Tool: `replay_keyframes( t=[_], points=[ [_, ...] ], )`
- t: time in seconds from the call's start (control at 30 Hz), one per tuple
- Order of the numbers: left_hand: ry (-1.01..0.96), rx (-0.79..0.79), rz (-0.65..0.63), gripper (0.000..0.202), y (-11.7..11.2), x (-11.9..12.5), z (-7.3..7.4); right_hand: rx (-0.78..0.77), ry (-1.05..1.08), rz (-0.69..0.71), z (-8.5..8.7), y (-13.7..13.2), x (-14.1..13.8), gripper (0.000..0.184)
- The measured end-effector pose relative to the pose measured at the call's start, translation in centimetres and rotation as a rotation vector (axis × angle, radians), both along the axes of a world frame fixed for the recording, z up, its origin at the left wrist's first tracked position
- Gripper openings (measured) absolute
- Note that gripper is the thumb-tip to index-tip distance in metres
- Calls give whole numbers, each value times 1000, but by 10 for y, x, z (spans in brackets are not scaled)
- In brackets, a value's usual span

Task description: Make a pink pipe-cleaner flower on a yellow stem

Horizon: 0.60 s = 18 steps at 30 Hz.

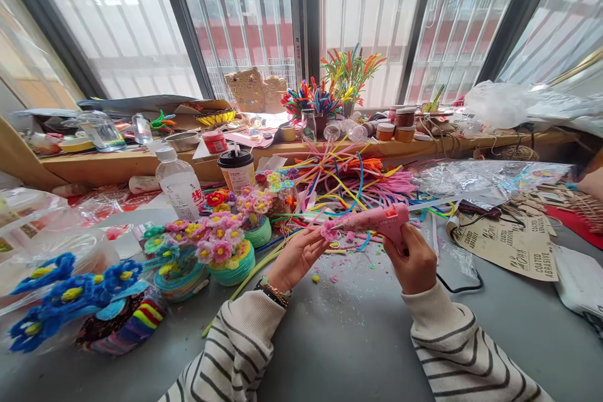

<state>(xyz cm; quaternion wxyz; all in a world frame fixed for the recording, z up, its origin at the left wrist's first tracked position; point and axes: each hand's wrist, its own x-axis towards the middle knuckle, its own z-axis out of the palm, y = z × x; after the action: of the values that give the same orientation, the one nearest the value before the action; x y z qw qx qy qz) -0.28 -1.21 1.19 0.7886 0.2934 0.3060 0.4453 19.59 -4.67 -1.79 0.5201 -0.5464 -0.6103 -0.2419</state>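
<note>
A pink hot glue gun [381, 220] is gripped in my right hand [415, 262], its nozzle pointing left. At the nozzle sits a small pink fuzzy flower [328, 230], held at the fingertips of my left hand [296, 259], palm turned up. A clear glue stick [443, 200] juts from the back of the gun. Left of my left hand stand little pots of pipe-cleaner flowers: a pink bunch [220, 240] in a green-and-yellow pot [235, 267], and blue flowers [70, 292] by a striped pot [127, 320]. Whether the nozzle touches the flower, I cannot tell.
Loose pipe cleaners [372, 179] heap up behind my hands. A plastic bottle [178, 182] and a lidded cup [236, 169] stand at the back left. Sandpaper sheets [509, 242] lie right, where another person's hand [592, 183] shows. Jars [404, 118] line the sill.
</note>
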Motion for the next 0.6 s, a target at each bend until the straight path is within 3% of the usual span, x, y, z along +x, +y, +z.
replay_keyframes(
  t=[0.6],
  points=[
    [-7, 5, -9, 14, 2, -1, -4, 11, 9, 11, 2, -2, -2, 19]
  ],
)
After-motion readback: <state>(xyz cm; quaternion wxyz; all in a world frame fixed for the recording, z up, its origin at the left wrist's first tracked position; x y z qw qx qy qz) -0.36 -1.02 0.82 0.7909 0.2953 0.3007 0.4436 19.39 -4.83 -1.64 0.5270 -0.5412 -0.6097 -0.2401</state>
